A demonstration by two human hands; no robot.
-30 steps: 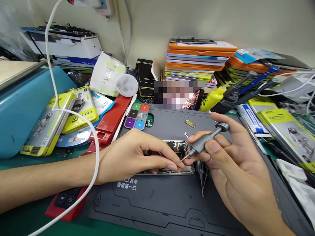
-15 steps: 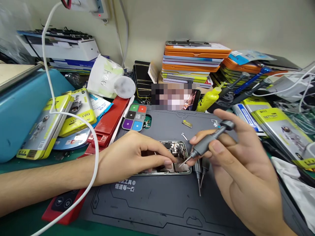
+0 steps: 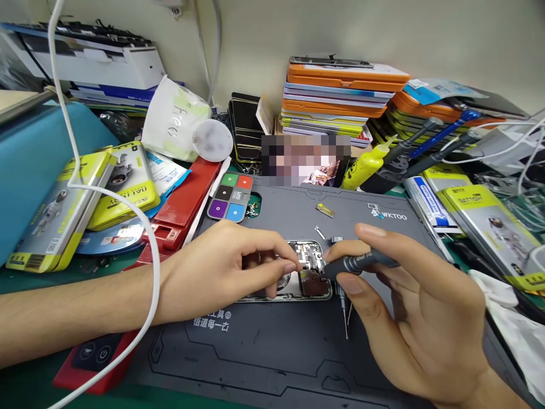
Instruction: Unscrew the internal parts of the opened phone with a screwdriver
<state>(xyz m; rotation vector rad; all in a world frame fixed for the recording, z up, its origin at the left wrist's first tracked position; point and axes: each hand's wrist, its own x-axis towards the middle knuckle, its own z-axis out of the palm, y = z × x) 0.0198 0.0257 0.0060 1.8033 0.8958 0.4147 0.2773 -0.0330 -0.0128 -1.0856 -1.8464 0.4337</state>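
Note:
An opened phone lies on a grey work mat with its circuit boards showing. My left hand rests over the phone's left part, fingers curled down and pressing on it. My right hand pinches a grey precision screwdriver, which lies nearly level with its tip at the phone's upper right corner. Two more screwdrivers lie on the mat just right of the phone, partly under my right hand.
A coloured screw tray, a small yellow part and a loose metal bit sit on the mat's far half. A white cable loops over my left wrist. Stacked boxes, a yellow bottle and battery packs crowd the edges.
My right hand has lowered the screwdriver from a steep tilt to nearly level and brought its tip onto the phone. My left hand stays on the phone. The view has shifted slightly.

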